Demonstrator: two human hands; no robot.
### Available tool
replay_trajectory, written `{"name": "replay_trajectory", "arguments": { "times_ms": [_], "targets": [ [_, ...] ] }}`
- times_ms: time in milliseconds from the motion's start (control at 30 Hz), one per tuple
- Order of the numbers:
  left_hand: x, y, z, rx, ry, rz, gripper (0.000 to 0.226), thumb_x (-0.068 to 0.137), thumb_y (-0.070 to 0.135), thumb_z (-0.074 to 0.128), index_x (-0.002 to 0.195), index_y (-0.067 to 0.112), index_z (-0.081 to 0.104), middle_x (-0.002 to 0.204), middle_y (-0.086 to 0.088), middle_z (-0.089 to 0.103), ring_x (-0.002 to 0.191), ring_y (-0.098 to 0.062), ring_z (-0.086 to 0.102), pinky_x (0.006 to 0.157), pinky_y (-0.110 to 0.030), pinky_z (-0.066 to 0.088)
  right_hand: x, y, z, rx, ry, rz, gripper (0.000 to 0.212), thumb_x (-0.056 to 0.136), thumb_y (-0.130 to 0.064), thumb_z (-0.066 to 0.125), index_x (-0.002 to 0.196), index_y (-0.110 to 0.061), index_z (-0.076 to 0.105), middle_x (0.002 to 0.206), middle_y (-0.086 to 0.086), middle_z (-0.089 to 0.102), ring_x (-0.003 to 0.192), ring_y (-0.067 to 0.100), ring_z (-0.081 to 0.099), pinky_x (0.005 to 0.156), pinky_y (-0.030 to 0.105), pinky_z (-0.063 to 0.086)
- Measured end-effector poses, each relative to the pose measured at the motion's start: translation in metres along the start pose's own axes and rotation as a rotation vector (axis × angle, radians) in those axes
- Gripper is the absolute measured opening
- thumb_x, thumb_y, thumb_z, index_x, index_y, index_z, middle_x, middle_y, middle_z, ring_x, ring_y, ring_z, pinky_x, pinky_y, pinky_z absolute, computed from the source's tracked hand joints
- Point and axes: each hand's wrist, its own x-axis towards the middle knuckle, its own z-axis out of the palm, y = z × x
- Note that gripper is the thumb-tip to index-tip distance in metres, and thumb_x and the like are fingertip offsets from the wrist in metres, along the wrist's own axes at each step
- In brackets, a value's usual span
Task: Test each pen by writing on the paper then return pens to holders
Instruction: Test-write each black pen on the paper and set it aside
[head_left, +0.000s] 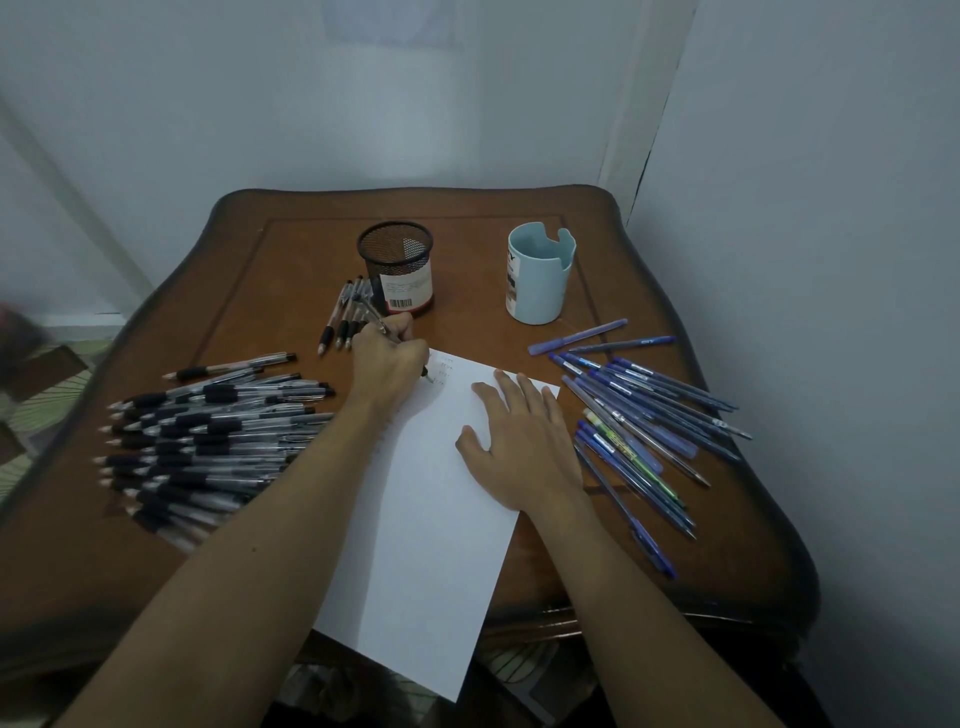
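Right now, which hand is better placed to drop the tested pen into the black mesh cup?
Probably the left. The left hand grips the pen, and the mesh cup stands just beyond it. The right hand lies flat on the paper, steadying it.
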Motion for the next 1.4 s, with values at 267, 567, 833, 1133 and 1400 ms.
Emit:
{"name": "replay_trajectory", "arguments": {
  "times_ms": [267, 567, 833, 1133, 1400],
  "targets": [
    [0.001, -0.004, -0.001, 0.046, -0.04, 0.064, 0.014, 0.065, -0.004, 0.047, 0.061, -0.004, 0.034, 0.056, -0.007, 0.031, 0.059, -0.019, 0.031, 0.058, -0.035, 0.027, 0.001, 0.0, 0.001, 0.006, 0.006, 0.008, 0.074, 0.088, -0.062, 0.019, 0.156, -0.032, 0.023, 0.167, -0.002, 0.011, 0.154, 0.023, 0.004, 0.122, 0.045, -0.002],
    [0.003, -0.009, 0.001, 0.071, -0.012, 0.031, 0.013, 0.07, -0.01, 0.05, 0.063, -0.007, 0.038, 0.057, -0.017, 0.034, 0.059, -0.015, 0.035, 0.059, -0.031, 0.029, 0.001, 0.0, 0.0, -0.006, 0.011, 0.002, 0.068, 0.094, -0.06, 0.026, 0.156, -0.031, 0.021, 0.167, -0.001, 0.01, 0.154, 0.023, 0.003, 0.122, 0.045, -0.002],
    [0.0, -0.005, 0.003, 0.092, -0.029, 0.099, 0.019, 0.067, -0.012, 0.048, 0.06, -0.002, 0.033, 0.054, -0.001, 0.028, 0.059, -0.014, 0.028, 0.06, -0.034, 0.024, 0.0, 0.0, 0.0, -0.006, 0.01, -0.001, 0.065, 0.097, -0.058, 0.03, 0.156, -0.031, 0.021, 0.167, -0.001, 0.01, 0.154, 0.023, 0.003, 0.122, 0.045, -0.002],
    [-0.003, -0.003, 0.003, 0.066, -0.056, 0.098, 0.024, 0.067, -0.014, 0.047, 0.057, 0.002, 0.033, 0.048, 0.009, 0.023, 0.057, -0.01, 0.025, 0.062, -0.032, 0.022, 0.0, 0.0, 0.0, -0.005, 0.006, 0.0, 0.069, 0.093, -0.06, 0.024, 0.156, -0.031, 0.022, 0.167, -0.001, 0.011, 0.154, 0.023, 0.003, 0.123, 0.046, -0.001],
    [-0.007, 0.004, 0.003, 0.048, -0.082, 0.121, 0.03, 0.067, -0.015, 0.047, 0.055, 0.007, 0.03, 0.049, 0.01, 0.024, 0.054, -0.007, 0.022, 0.059, -0.032, 0.02, 0.0, 0.0, 0.0, 0.002, 0.017, 0.003, 0.071, 0.091, -0.06, 0.023, 0.155, -0.031, 0.023, 0.167, -0.001, 0.012, 0.154, 0.023, 0.004, 0.123, 0.045, -0.001]
  ]
}}
